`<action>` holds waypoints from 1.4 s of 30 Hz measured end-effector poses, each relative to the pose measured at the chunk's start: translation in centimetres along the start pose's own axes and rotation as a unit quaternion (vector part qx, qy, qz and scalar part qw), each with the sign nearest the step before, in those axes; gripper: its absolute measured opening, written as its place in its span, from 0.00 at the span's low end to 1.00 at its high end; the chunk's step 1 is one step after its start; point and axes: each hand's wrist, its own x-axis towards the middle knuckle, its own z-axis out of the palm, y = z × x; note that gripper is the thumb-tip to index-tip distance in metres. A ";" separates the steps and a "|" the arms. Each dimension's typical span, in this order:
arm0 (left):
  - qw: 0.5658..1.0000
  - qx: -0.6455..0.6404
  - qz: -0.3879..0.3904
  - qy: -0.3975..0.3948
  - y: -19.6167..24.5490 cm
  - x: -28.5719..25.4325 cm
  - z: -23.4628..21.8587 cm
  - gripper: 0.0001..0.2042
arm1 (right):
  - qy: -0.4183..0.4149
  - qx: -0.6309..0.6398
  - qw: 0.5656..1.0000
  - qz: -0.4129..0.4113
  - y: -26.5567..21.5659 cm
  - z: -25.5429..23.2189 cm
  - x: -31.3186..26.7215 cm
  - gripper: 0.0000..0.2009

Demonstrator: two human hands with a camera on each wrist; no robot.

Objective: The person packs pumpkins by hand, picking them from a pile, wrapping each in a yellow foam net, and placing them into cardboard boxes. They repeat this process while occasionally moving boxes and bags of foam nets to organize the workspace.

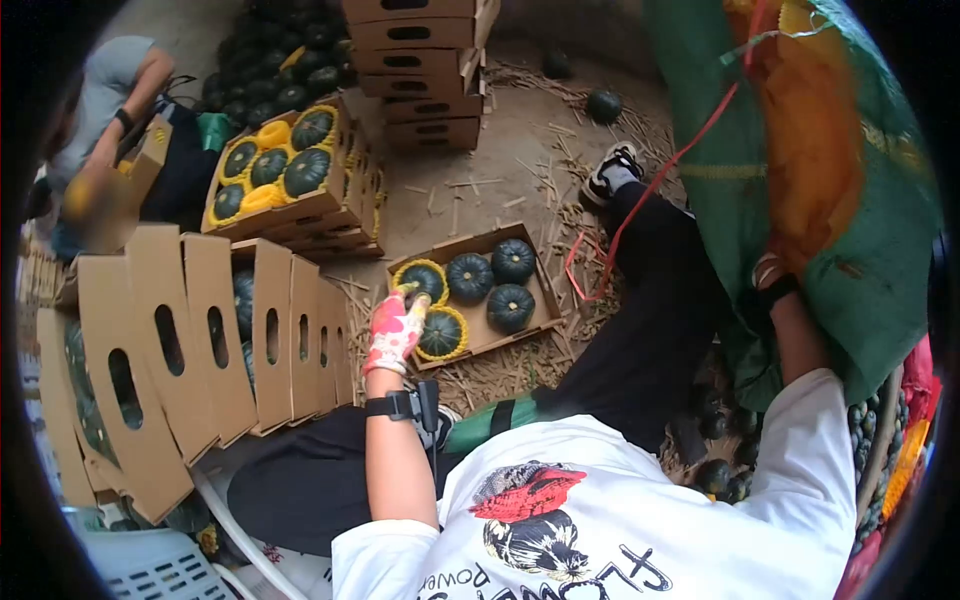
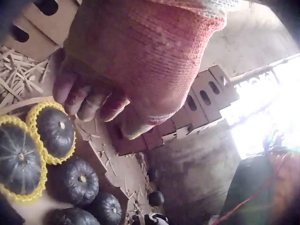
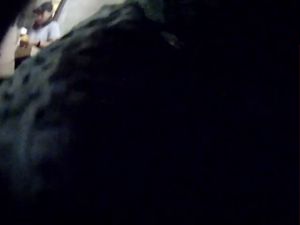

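My left hand [image 1: 395,328], in a pink patterned glove, hovers over the near left corner of an open cardboard box [image 1: 478,240] on the straw. Its fingers [image 2: 89,101] are loosely curled and hold nothing. Just below them lie two dark green squashes in yellow foam nets [image 1: 440,333] [image 2: 56,131]. Three bare squashes [image 1: 470,277] fill the rest of the box. My right arm reaches into a green mesh sack [image 1: 870,270]. Only the right hand's cuff [image 1: 768,272] shows at the sack's edge. The right wrist view is almost black, with a mottled dark surface close up.
Folded cardboard boxes [image 1: 200,340] stand in a row at my left. Behind them are filled boxes of netted squash [image 1: 285,170], a stack of shut boxes [image 1: 425,70] and a squash pile [image 1: 290,60]. Another person [image 1: 110,110] works at far left. Loose squashes [image 1: 715,475] lie by my right leg.
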 end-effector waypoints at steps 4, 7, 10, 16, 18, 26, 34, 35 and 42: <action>1.000 0.014 0.005 -0.020 1.7 -2.0 -0.2 0.19 | 0.031 0.004 0.999 -0.029 -0.8 0.5 0.1 0.14; 0.998 0.020 0.051 -0.034 -0.1 -2.3 1.5 0.21 | 0.051 -0.004 0.998 -0.029 -0.8 1.3 -0.7 0.14; 0.993 0.085 0.018 -0.076 2.0 -3.6 0.1 0.21 | 0.064 -0.019 0.997 -0.028 0.3 2.4 -1.5 0.15; 0.994 0.057 0.010 -0.096 3.3 -3.5 -0.1 0.23 | 0.071 -0.059 0.995 -0.041 0.3 2.8 -1.9 0.17; 0.991 0.081 0.009 -0.106 3.0 -3.5 0.4 0.23 | 0.071 -0.066 0.994 -0.052 -0.1 3.2 -1.6 0.18; 0.996 0.037 0.005 -0.087 1.7 -3.1 0.5 0.22 | 0.079 -0.143 0.979 -0.119 -1.0 5.6 -1.3 0.20; 0.993 -0.050 0.095 -0.044 9.2 -4.3 -1.2 0.22 | 0.247 0.319 0.911 -0.091 -12.8 -21.7 -6.4 0.23; 0.964 -0.240 0.097 -0.055 9.4 -4.3 0.5 0.24 | 0.324 0.371 0.862 -0.116 -15.0 -24.6 -7.5 0.24; 0.959 -0.190 0.197 -0.077 13.5 -7.9 -2.4 0.30 | -0.045 0.688 0.625 -0.365 -32.1 -21.0 -9.8 0.20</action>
